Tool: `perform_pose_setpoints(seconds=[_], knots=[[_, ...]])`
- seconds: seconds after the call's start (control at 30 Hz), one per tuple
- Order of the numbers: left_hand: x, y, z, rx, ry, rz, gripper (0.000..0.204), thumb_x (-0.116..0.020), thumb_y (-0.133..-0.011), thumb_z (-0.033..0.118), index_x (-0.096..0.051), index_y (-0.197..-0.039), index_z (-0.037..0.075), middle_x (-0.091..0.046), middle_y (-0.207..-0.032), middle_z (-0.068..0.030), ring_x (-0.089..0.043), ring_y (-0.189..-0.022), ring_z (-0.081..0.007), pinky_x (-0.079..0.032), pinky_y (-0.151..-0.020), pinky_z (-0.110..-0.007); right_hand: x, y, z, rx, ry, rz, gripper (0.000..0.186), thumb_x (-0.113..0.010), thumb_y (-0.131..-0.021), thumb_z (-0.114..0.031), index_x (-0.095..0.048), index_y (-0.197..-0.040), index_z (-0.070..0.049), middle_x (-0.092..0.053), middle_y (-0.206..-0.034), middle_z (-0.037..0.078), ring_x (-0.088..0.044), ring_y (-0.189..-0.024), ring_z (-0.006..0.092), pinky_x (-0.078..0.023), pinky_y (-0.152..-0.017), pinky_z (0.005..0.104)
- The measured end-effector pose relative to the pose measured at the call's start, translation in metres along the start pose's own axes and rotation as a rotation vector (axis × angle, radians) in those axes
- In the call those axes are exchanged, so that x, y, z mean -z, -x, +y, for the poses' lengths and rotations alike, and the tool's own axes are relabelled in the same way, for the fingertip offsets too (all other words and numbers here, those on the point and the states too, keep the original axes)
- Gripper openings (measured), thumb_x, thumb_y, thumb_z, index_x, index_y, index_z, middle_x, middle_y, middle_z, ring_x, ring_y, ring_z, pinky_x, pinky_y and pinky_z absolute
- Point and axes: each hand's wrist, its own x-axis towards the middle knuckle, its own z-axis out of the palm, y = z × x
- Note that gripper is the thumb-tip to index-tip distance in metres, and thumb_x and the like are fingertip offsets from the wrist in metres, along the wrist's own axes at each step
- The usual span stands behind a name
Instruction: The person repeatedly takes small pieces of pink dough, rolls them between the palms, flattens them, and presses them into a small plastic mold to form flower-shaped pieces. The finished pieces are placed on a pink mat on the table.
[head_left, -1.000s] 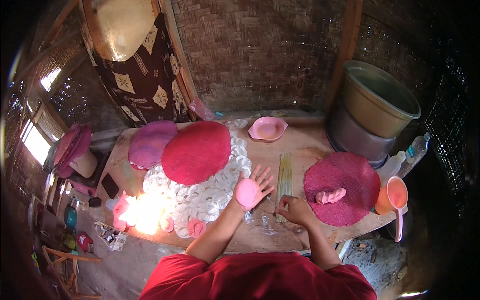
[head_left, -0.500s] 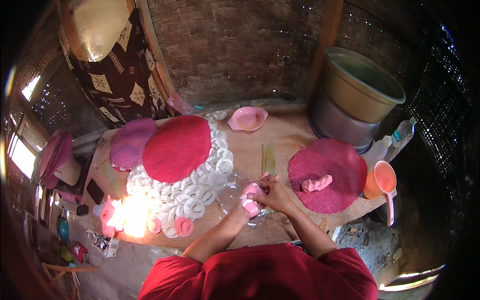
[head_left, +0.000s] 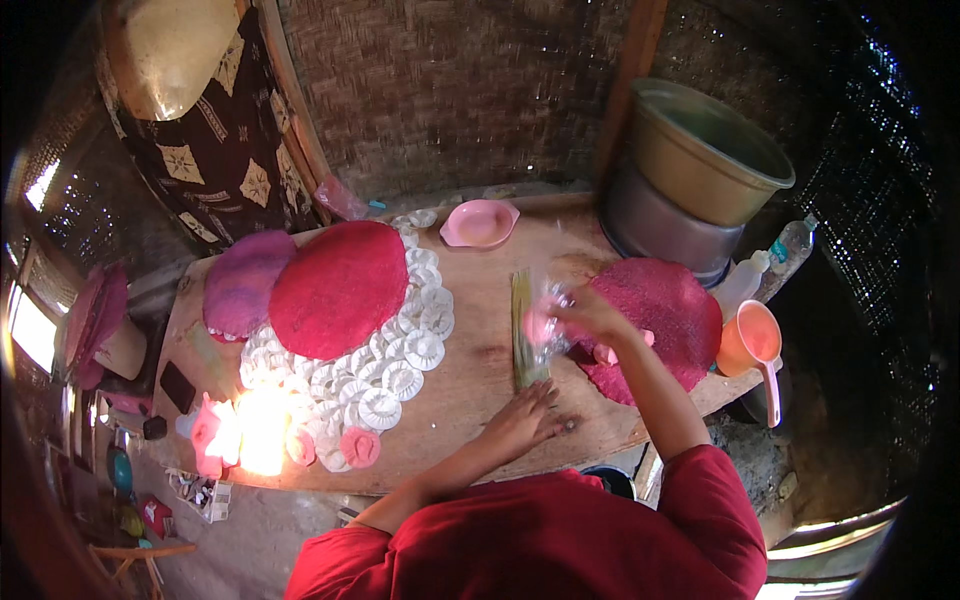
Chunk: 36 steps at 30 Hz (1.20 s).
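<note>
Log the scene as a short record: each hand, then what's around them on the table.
Left hand: by the near end of the green strips; contact unclear
Right hand: gripping clear plastic, pink showing through
Beside right hand: pink lump on maroon disc
Table left: red disc over white pleated pieces
Table back: pink dish
Table right: orange dipper

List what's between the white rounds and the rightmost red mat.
Head view: bare tabletop, green strips, then clear plastic at the right hand; left hand lower in frame.
</note>
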Motion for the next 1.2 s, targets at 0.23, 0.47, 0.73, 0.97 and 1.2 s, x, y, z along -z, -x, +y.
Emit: perform_pose_setpoints(seconds=[0.23, 0.47, 0.73, 0.97, 1.2], knots=[[-0.013, 0.009, -0.005, 0.018, -0.1, -0.056, 0.069, -0.056, -0.09, 0.046, -0.043, -0.133, -0.006, -0.039, -0.143, -0.0252, -0.035, -0.135, -0.0366, -0.03, -0.112, -0.043, -0.046, -0.014, 0.067, 0.078, 0.707, 0.001, 0.06, -0.074, -0.073, -0.051, -0.06, -0.106, -0.003, -0.067, -0.088, 0.023, -0.068, -0.084, 0.033, -0.051, -0.075, 0.0429], [-0.014, 0.004, -0.003, 0.075, -0.133, -0.104, 0.071, -0.056, -0.09, 0.048, -0.041, -0.135, -0.006, -0.036, -0.145, -0.0246, -0.034, -0.136, -0.0364, -0.03, -0.112, -0.041, -0.06, 0.005, 0.06, 0.068, 1.036, -0.009, 0.092, -0.075, -0.062, -0.065, -0.043, -0.124, -0.005, -0.053, -0.115, 0.017, -0.052, -0.114, 0.0366, -0.04, -0.093, 0.0496], [-0.014, 0.006, -0.004, 0.052, -0.103, -0.114, 0.079, -0.048, -0.093, 0.053, -0.036, -0.137, -0.011, -0.035, -0.146, -0.026, -0.033, -0.137, -0.0364, -0.025, -0.114, -0.043, -0.045, -0.03, 0.078, 0.119, 0.95, 0.089, 0.093, -0.079, -0.06, -0.061, -0.042, -0.123, -0.004, -0.049, -0.117, 0.017, -0.047, -0.117, 0.0356, -0.038, -0.094, 0.05], [-0.021, 0.008, -0.009, 0.001, -0.095, -0.025, 0.076, -0.055, -0.09, 0.05, -0.04, -0.134, -0.01, -0.039, -0.141, -0.0261, -0.039, -0.132, -0.039, -0.03, -0.111, -0.045, -0.026, -0.091, 0.095, 0.096, 1.025, 0.167, 0.087, -0.077, -0.063, -0.06, -0.043, -0.122, -0.007, -0.051, -0.116, 0.017, -0.049, -0.115, 0.0375, -0.038, -0.094, 0.0531], [-0.025, 0.009, -0.011, -0.026, -0.162, -0.014, 0.075, -0.047, -0.093, 0.051, -0.04, -0.134, -0.011, -0.039, -0.143, -0.0261, -0.037, -0.135, -0.0363, -0.027, -0.113, -0.043, -0.012, -0.121, 0.08, -0.055, 0.884, 0.097, 0.085, -0.076, -0.066, -0.059, -0.044, -0.126, -0.008, -0.057, -0.117, 0.022, -0.054, -0.113, 0.0391, -0.041, -0.095, 0.0518]])
